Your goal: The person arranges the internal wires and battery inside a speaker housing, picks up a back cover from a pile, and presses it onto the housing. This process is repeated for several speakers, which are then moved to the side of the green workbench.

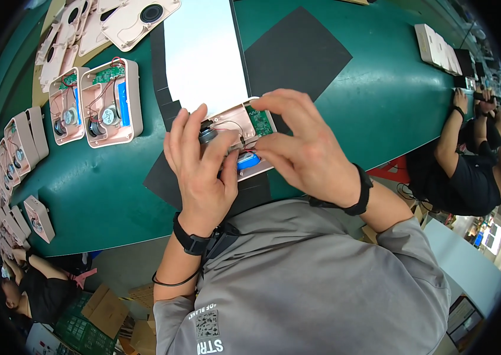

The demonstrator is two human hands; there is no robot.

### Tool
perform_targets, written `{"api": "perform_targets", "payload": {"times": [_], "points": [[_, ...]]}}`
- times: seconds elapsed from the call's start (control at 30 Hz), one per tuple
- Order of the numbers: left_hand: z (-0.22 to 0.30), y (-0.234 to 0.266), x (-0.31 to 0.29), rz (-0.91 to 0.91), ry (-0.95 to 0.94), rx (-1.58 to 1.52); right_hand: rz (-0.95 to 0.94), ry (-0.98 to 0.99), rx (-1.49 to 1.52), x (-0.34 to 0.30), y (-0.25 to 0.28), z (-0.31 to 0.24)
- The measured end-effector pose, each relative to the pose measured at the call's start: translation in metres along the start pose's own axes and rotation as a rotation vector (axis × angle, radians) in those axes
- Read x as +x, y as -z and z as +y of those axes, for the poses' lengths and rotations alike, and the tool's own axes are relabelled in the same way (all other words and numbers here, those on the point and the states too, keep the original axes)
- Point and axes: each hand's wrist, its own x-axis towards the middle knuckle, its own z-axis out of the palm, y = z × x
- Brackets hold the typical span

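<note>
A pale pink speaker housing (234, 116) lies before me with its inside facing up, partly hidden by my hands. Inside are a green circuit board (260, 122), a blue cylindrical battery (248, 160) and a round speaker driver (207, 135). My left hand (198, 168) reaches over the left side, its thumb and forefinger drawn together near the wires; what they pinch is hidden. From the right, my right hand (309, 145) pinches thin wires (247, 144) above the battery, between thumb and a finger, while its forefinger reaches toward the housing's far edge.
Two open housings (136, 106) with boards and batteries stand at left on the green table (102, 189). Beyond them lie several pink panels (126, 26). A white sheet (203, 53) and black sheets (298, 50) lie ahead. Co-workers (460, 165) sit at right and lower left.
</note>
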Motion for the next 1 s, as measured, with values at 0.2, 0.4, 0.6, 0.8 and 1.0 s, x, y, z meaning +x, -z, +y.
{"api": "perform_targets", "payload": {"times": [0.2,0.4,0.6,0.8,1.0], "points": [[-0.001,0.000,-0.004,-0.021,-0.019,-0.045,0.014,0.059,-0.082,0.006,-0.011,0.006],[0.004,0.004,-0.002,-0.085,-0.001,0.000,-0.215,0.127,-0.383,0.005,0.000,-0.018],[0.004,0.004,-0.001,-0.066,0.006,-0.079,-0.345,0.127,-0.216,0.034,0.032,0.001],[0.002,0.005,-0.001,-0.058,0.024,-0.098,-0.011,-0.266,-0.435,0.176,0.074,0.139],[0.003,0.005,0.001,-0.071,0.034,-0.105,0.319,-0.329,-0.788,0.219,0.019,0.228]]}}
